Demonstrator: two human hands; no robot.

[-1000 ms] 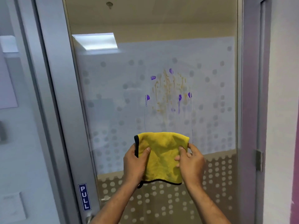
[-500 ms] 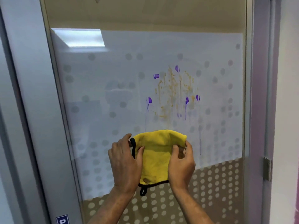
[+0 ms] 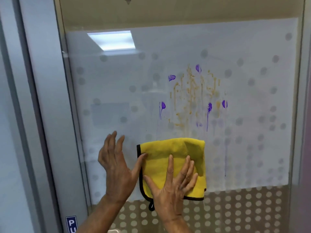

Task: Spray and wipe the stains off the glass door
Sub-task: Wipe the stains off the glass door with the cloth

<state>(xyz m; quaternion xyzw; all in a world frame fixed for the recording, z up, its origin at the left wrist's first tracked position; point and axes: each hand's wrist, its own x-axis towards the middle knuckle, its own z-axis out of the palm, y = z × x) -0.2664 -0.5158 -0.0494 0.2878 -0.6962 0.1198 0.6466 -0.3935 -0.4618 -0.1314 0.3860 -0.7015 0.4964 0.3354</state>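
The frosted glass door (image 3: 117, 91) with grey dots fills the view. Brownish-yellow streaks (image 3: 191, 98) and several purple blobs (image 3: 171, 77) with drips mark its middle right. A folded yellow cloth (image 3: 168, 152) with a black hem lies flat against the glass just below the stains. My right hand (image 3: 173, 187) presses it to the glass with straight, spread fingers. Beside the cloth's left edge, my left hand (image 3: 116, 163) is open, fingers spread, its thumb touching the hem.
A grey metal door frame (image 3: 45, 115) runs down the left, with a blue PULL label (image 3: 71, 223) near the bottom. Another frame post (image 3: 301, 115) stands on the right. A ceiling light (image 3: 111, 40) reflects in the upper glass. No spray bottle is in view.
Both hands gripped the cloth before; now the right hand flattens it on the glass and the left hand has let go and spread open. The view has moved closer to the door.
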